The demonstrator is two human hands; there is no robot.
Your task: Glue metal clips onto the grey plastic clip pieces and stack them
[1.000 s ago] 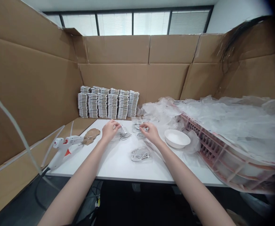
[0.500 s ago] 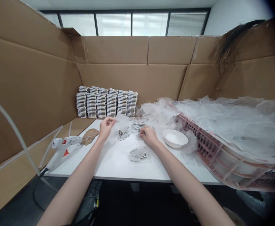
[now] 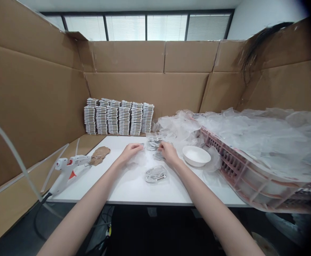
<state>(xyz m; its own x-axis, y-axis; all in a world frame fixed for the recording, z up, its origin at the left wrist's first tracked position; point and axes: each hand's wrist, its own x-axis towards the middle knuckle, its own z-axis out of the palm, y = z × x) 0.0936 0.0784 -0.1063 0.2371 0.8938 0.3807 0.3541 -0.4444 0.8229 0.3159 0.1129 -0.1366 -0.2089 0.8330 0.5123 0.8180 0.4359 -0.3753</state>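
Note:
My left hand is closed in a pinch, with the tip of a small metal piece showing at its fingers. Thin clear plastic lies below that hand. My right hand has its fingers bent together at the edge of a clear bag of metal pieces; what they grip is hidden. Just left of the right hand's wrist lies some more clear plastic with metal pieces. Nearer to me, another clear bag of metal parts rests on the white table.
A white bowl stands right of my right hand. Beyond it, a pink plastic basket is heaped with clear bags. A glue gun lies at left by a brown cardboard scrap. Stacked white-edged pieces line the cardboard wall.
My left hand has moved right and slightly down. The loose metal pieces that lay beside it no longer show on the table. My right hand stays at the bag, its fingers shifted slightly.

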